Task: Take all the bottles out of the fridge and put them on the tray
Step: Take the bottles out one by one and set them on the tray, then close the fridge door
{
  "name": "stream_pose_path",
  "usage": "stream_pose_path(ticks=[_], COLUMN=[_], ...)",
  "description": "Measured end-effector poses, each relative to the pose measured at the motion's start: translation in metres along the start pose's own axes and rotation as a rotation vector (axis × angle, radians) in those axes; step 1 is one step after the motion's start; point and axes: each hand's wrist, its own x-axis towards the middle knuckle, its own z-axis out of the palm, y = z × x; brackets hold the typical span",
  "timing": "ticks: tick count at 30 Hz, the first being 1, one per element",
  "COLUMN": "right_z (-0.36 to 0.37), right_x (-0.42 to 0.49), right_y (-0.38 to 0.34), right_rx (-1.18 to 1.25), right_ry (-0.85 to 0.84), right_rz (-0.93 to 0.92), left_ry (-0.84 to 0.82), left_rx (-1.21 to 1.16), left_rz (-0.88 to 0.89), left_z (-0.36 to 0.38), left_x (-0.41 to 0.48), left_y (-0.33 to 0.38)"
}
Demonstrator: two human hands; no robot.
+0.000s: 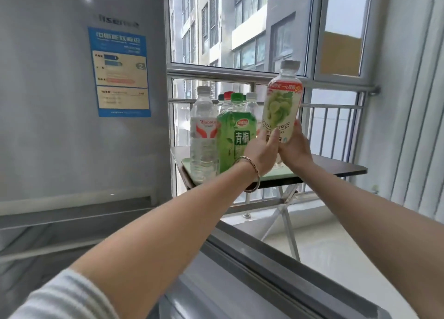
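Both hands, left hand (260,150) and right hand (294,150), clasp the lower half of a green grape drink bottle (281,102), held upright above the pale green tray (276,173), probably to steady it before lowering. Several bottles already crowd the tray on a small folding table (336,167) beside the closed fridge (72,102) and barred window.

The person wears a grey-and-white striped sleeve (64,297), pushed up the left arm. A thin metal bangle (252,174) circles the left wrist. The right forearm is bare.
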Motion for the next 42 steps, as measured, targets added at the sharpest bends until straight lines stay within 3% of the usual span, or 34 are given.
stream_pose_path(ticks=[6, 15, 18, 20, 21, 26, 30, 33, 36, 42], right_z=[0.022, 0.023, 0.019, 0.013, 0.006, -0.026, -0.030, -0.029, -0.030, -0.028], right_x=[0.007, -0.003, -0.025, -0.045, -0.055, -0.114, -0.164, -0.183, -0.188, -0.201], right_y=[0.024, 0.031, 0.026, 0.023, 0.019, -0.005, -0.025, -0.026, -0.028, -0.043], right_rx=[-0.217, 0.126, -0.054, -0.066, -0.053, -0.146, -0.112, -0.139, -0.141, -0.160], right_ry=[-0.173, -0.308, -0.104, 0.097, 0.104, -0.403, -0.803, -0.854, -0.861, -0.918], right_rz=[-0.056, 0.114, 0.088, 0.016, -0.029, -0.139, -0.097, -0.104, -0.082, -0.012], left_ry=[-0.059, -0.084, 0.006, 0.047, 0.037, -0.083, -0.268, -0.447, -0.339, -0.359], left_rx=[-0.010, 0.051, 0.137, 0.273, 0.345, 0.634, 0.823, 0.897, 0.736, 0.775], left_rz=[-0.007, 0.018, 0.071, 0.134, 0.127, -0.155, -0.325, -0.314, -0.414, -0.381], left_z=[0.016, 0.018, 0.011, 0.000, -0.007, -0.035, -0.040, -0.035, -0.033, -0.043], left_x=[-0.013, -0.035, -0.054, -0.068, -0.076, -0.109, -0.135, -0.156, -0.169, -0.182], left_y=[-0.022, -0.036, -0.039, -0.041, -0.042, -0.043, -0.061, -0.081, -0.089, -0.081])
